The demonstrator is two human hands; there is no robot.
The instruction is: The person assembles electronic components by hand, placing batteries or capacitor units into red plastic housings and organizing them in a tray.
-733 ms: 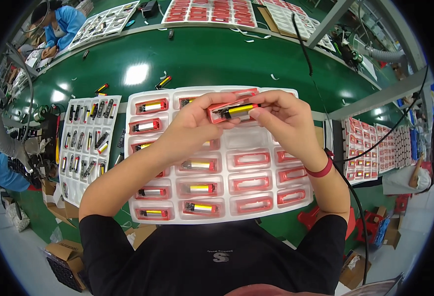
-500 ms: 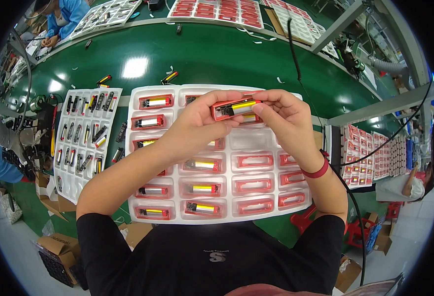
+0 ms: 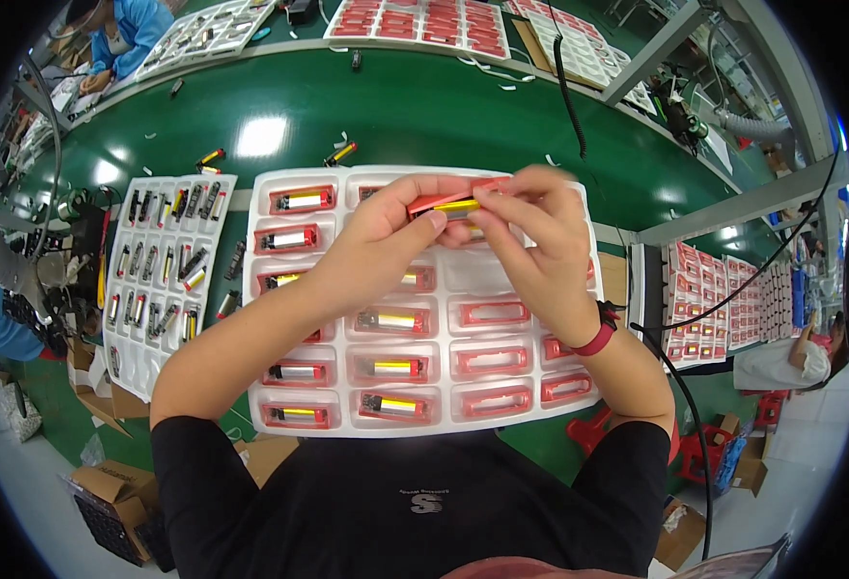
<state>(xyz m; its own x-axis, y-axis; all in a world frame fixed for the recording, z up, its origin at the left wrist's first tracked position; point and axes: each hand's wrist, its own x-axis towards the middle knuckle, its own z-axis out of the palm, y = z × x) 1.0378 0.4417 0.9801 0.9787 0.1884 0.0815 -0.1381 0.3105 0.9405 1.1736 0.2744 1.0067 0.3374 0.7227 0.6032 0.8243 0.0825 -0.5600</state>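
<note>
Above the far half of a white plastic tray (image 3: 344, 386), both hands hold a red plastic casing (image 3: 432, 201) with a yellow-and-silver battery-like insert (image 3: 459, 206) in it. My left hand (image 3: 381, 232) is closed around the casing's left end, its thumb against the near side. Thumb and fingers of my right hand (image 3: 545, 232) pinch at the right end, partly covering the insert. The casing is tilted, so little of its inside shows. In the tray's left columns, red casings (image 3: 393, 368) contain similar inserts; nearer right compartments hold casings (image 3: 495, 390) without them.
On the left stands another white tray (image 3: 159, 285) of loose black, silver and yellow inserts. More inserts (image 3: 344, 152) lie on the green table (image 3: 395, 106). A coiled black cable (image 3: 567, 92) hangs at the back. Filled trays (image 3: 695, 299) stand to the right, beside a metal frame (image 3: 723, 207).
The casing has been tipped, and its inside shows less. My right hand has shifted left along it, its thumb and fingers now closer to the middle. The left hand keeps its hold.
</note>
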